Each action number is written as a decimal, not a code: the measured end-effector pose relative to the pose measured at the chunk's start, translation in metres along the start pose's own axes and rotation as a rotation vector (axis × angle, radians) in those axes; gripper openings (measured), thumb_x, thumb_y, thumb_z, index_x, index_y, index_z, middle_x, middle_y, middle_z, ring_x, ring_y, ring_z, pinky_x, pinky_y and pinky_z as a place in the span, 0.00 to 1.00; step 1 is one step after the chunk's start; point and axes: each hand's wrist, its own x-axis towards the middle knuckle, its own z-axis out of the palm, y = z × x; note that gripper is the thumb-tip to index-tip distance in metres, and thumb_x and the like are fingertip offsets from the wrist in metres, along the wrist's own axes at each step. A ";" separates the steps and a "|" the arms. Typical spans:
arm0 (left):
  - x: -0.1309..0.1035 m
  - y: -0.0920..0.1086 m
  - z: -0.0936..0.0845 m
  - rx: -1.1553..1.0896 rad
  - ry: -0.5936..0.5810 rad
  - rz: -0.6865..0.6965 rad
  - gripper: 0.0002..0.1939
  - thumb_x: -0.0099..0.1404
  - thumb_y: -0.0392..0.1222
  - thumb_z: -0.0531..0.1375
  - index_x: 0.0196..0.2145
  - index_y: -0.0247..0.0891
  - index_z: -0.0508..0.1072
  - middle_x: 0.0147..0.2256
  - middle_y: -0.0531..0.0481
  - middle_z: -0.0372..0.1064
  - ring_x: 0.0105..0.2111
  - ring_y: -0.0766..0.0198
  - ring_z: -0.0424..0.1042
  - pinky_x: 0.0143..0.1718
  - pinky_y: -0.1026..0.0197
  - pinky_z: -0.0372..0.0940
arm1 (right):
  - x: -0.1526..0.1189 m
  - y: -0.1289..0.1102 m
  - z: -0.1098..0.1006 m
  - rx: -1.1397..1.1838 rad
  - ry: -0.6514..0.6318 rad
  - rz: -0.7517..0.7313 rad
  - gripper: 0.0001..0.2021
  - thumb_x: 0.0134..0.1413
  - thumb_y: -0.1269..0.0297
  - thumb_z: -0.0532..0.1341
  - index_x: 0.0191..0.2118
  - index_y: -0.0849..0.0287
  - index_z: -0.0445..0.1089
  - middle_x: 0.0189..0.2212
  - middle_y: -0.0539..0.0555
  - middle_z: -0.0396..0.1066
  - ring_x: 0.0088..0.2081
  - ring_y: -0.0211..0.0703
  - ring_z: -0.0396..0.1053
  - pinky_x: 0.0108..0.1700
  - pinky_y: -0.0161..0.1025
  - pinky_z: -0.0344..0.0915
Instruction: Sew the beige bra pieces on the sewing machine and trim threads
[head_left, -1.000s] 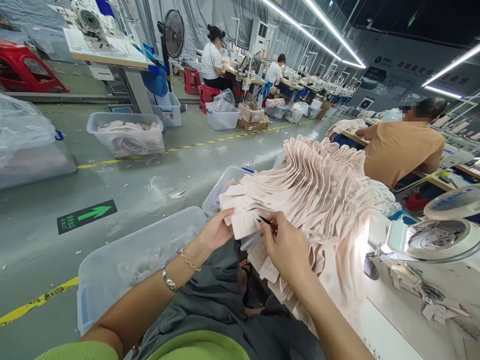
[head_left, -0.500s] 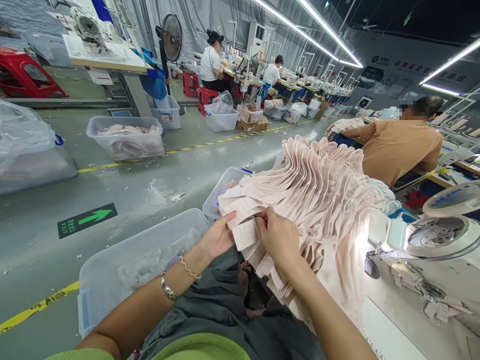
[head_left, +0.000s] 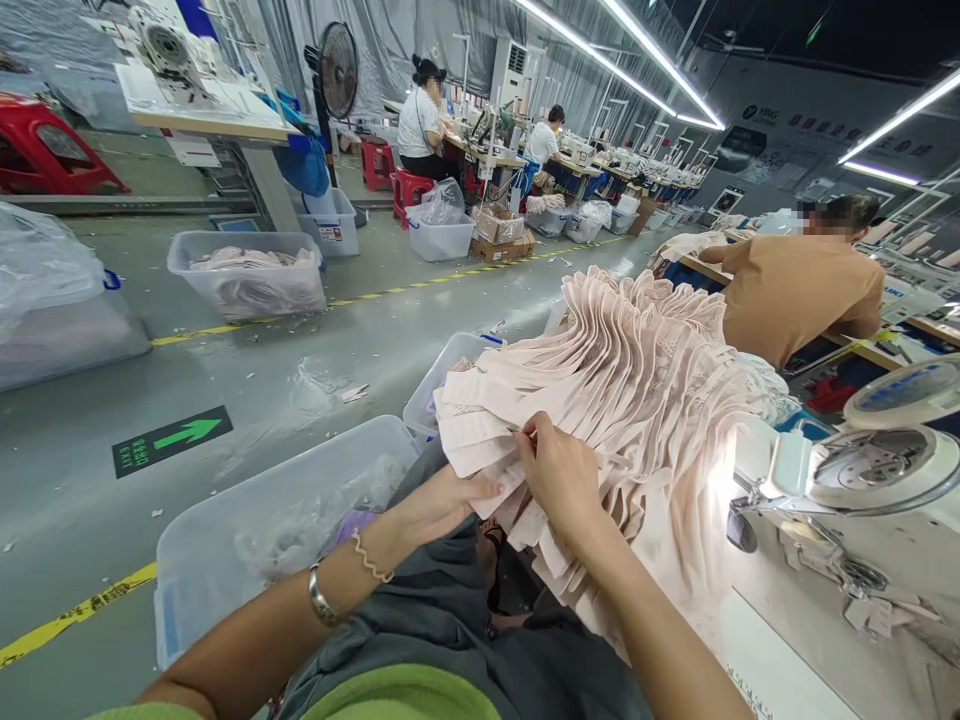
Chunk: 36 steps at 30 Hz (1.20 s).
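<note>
Beside the sewing machine (head_left: 789, 465), wavy pale-pink fabric (head_left: 637, 375)

Left hand (head_left: 450, 500) and right hand (head_left: 559, 475) work close together, each in a pinch

Left: thumb (head_left: 484, 488) on top, pointing across toward the right hand's grip; fingers under it, partly hidden. Wrist (head_left: 371, 553) nearly in line behind the grip; bare left forearm (head_left: 262, 635) slants back and down to the left of it.

Right: just beside the left thumb tip, slightly farther from the body. Back of hand up, index finger curled, thumb and index tips drawn together. Bare right forearm (head_left: 660, 610) runs back and down, to the right behind its grip. Hands apart.
</note>
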 end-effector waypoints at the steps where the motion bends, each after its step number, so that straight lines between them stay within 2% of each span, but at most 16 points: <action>1: 0.001 0.000 -0.001 0.025 0.036 -0.009 0.25 0.51 0.29 0.72 0.48 0.36 0.78 0.51 0.42 0.76 0.55 0.49 0.73 0.59 0.53 0.65 | -0.002 0.001 0.000 0.027 0.016 -0.005 0.07 0.69 0.62 0.54 0.44 0.57 0.66 0.32 0.53 0.78 0.32 0.49 0.76 0.28 0.38 0.46; 4: 0.009 0.011 -0.004 -0.033 0.222 0.048 0.18 0.55 0.30 0.68 0.44 0.31 0.78 0.46 0.40 0.78 0.50 0.50 0.76 0.57 0.54 0.66 | -0.009 0.004 -0.002 0.138 0.098 -0.034 0.07 0.68 0.61 0.54 0.44 0.57 0.65 0.33 0.52 0.78 0.32 0.47 0.76 0.29 0.37 0.49; 6: 0.014 0.023 -0.003 -0.126 0.297 0.097 0.17 0.60 0.33 0.63 0.48 0.30 0.77 0.46 0.39 0.78 0.50 0.50 0.76 0.56 0.51 0.67 | -0.013 0.004 -0.002 0.182 0.126 -0.047 0.06 0.67 0.62 0.54 0.44 0.57 0.65 0.33 0.52 0.78 0.32 0.46 0.75 0.29 0.36 0.50; 9: 0.017 0.034 0.003 -0.201 0.261 0.141 0.22 0.65 0.33 0.58 0.56 0.31 0.71 0.48 0.40 0.77 0.51 0.50 0.75 0.57 0.49 0.67 | -0.017 0.003 -0.002 0.169 0.107 -0.035 0.06 0.67 0.61 0.55 0.43 0.57 0.65 0.33 0.53 0.77 0.31 0.46 0.75 0.28 0.36 0.48; 13: 0.015 0.030 0.012 -0.183 0.208 0.200 0.25 0.65 0.32 0.58 0.60 0.34 0.67 0.46 0.42 0.78 0.50 0.52 0.76 0.57 0.50 0.67 | -0.013 -0.003 -0.001 0.110 0.066 -0.019 0.07 0.68 0.60 0.55 0.45 0.57 0.65 0.34 0.54 0.78 0.32 0.47 0.76 0.28 0.37 0.47; 17: 0.010 0.023 0.013 -0.135 0.214 0.186 0.20 0.64 0.34 0.62 0.54 0.34 0.73 0.46 0.42 0.78 0.49 0.52 0.76 0.55 0.52 0.68 | -0.005 -0.008 -0.001 0.022 0.028 -0.023 0.07 0.69 0.61 0.54 0.45 0.56 0.66 0.35 0.54 0.79 0.34 0.48 0.76 0.28 0.38 0.46; 20: 0.004 0.019 0.010 -0.054 0.156 0.152 0.19 0.60 0.40 0.68 0.49 0.35 0.77 0.47 0.41 0.78 0.50 0.51 0.75 0.54 0.52 0.68 | -0.001 -0.008 -0.002 -0.030 0.012 -0.005 0.08 0.69 0.60 0.54 0.45 0.56 0.67 0.35 0.54 0.79 0.34 0.50 0.77 0.28 0.39 0.45; 23: 0.000 0.015 0.003 0.145 0.059 0.024 0.22 0.50 0.34 0.74 0.45 0.38 0.79 0.46 0.45 0.78 0.48 0.53 0.75 0.51 0.57 0.68 | 0.000 -0.006 -0.001 -0.020 0.020 0.000 0.08 0.69 0.60 0.54 0.45 0.57 0.67 0.34 0.54 0.79 0.34 0.50 0.77 0.28 0.39 0.45; 25: 0.001 0.015 -0.002 0.263 0.023 -0.079 0.19 0.47 0.29 0.73 0.39 0.37 0.81 0.40 0.46 0.80 0.43 0.56 0.76 0.48 0.59 0.68 | -0.003 -0.002 0.001 0.018 0.051 -0.011 0.07 0.69 0.61 0.55 0.44 0.57 0.67 0.34 0.53 0.79 0.33 0.49 0.77 0.28 0.38 0.45; 26: 0.003 0.016 -0.005 0.268 0.033 -0.089 0.17 0.48 0.28 0.73 0.37 0.36 0.81 0.39 0.46 0.80 0.41 0.56 0.77 0.47 0.59 0.68 | -0.005 0.000 0.002 0.045 0.079 -0.021 0.07 0.68 0.61 0.55 0.44 0.57 0.67 0.34 0.53 0.79 0.32 0.49 0.77 0.28 0.38 0.46; 28: 0.008 0.020 -0.008 0.147 0.116 -0.027 0.14 0.51 0.30 0.70 0.38 0.33 0.81 0.39 0.44 0.80 0.40 0.56 0.77 0.48 0.58 0.69 | -0.010 0.003 0.004 0.103 0.149 -0.044 0.07 0.68 0.60 0.56 0.44 0.57 0.66 0.33 0.53 0.78 0.32 0.48 0.76 0.28 0.37 0.48; 31: 0.015 0.029 -0.005 -0.133 0.242 0.064 0.15 0.60 0.34 0.64 0.46 0.32 0.78 0.42 0.43 0.80 0.43 0.54 0.78 0.52 0.52 0.69 | -0.018 0.006 0.006 0.153 0.199 -0.073 0.08 0.67 0.59 0.57 0.44 0.58 0.66 0.33 0.53 0.78 0.32 0.47 0.76 0.28 0.36 0.49; 33: 0.017 0.032 0.000 -0.226 0.223 0.065 0.17 0.65 0.35 0.59 0.50 0.31 0.75 0.43 0.41 0.79 0.45 0.53 0.78 0.54 0.49 0.69 | -0.020 0.005 0.007 0.149 0.178 -0.070 0.07 0.66 0.60 0.58 0.44 0.58 0.66 0.32 0.52 0.78 0.31 0.47 0.76 0.28 0.36 0.49; 36: 0.016 0.031 0.007 -0.247 0.157 0.124 0.21 0.66 0.33 0.57 0.57 0.30 0.70 0.46 0.39 0.78 0.51 0.50 0.76 0.57 0.47 0.66 | -0.017 0.002 0.005 0.120 0.128 -0.037 0.07 0.67 0.61 0.57 0.44 0.58 0.65 0.32 0.52 0.77 0.31 0.47 0.76 0.28 0.37 0.48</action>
